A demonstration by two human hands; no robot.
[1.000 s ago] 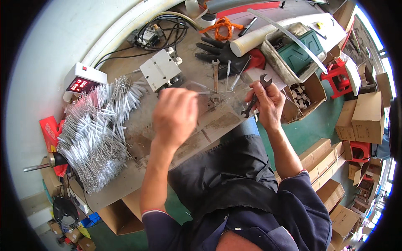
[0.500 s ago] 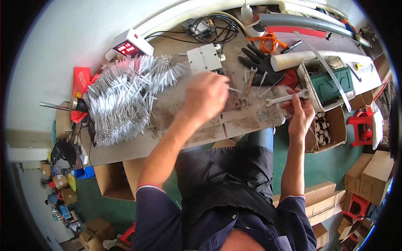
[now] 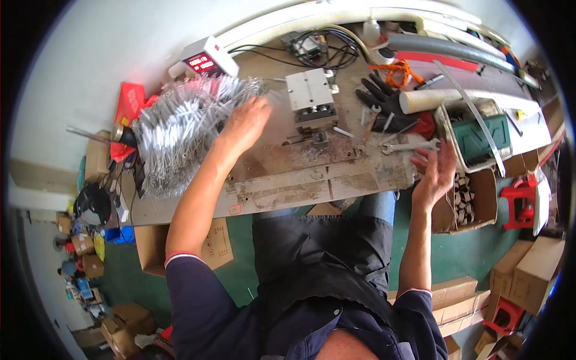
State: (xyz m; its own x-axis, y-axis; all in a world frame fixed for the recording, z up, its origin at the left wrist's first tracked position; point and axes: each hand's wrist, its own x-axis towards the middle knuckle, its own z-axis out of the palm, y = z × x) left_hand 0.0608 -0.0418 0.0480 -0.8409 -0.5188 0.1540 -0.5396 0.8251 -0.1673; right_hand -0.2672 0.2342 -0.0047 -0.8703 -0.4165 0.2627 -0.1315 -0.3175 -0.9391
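Note:
My left hand (image 3: 248, 122) is at the right edge of a large heap of thin wire brushes with white bristles (image 3: 171, 138). Its fingers are curled in; whatever they may hold is hidden. My right hand (image 3: 437, 173) is by the table's right front edge, its fingers spread apart. Just past its fingertips, an open-ended wrench (image 3: 413, 146) lies on the worktable (image 3: 270, 195). Between my hands stands a small fixture with a light grey box on top (image 3: 309, 90) and a metal block (image 3: 320, 139) at its front.
A display box with red digits (image 3: 210, 59) stands behind the heap. Right of the fixture lie a black glove (image 3: 384, 99), orange cord (image 3: 402, 73) and a bin with a green case (image 3: 480, 137). Long tubes line the back. Below the right edge is a carton of small pieces (image 3: 463, 201).
My left hand has moved left from the fixture to the brush heap, uncovering the fixture's front. My right hand has let go of the wrench, which now rests on the table.

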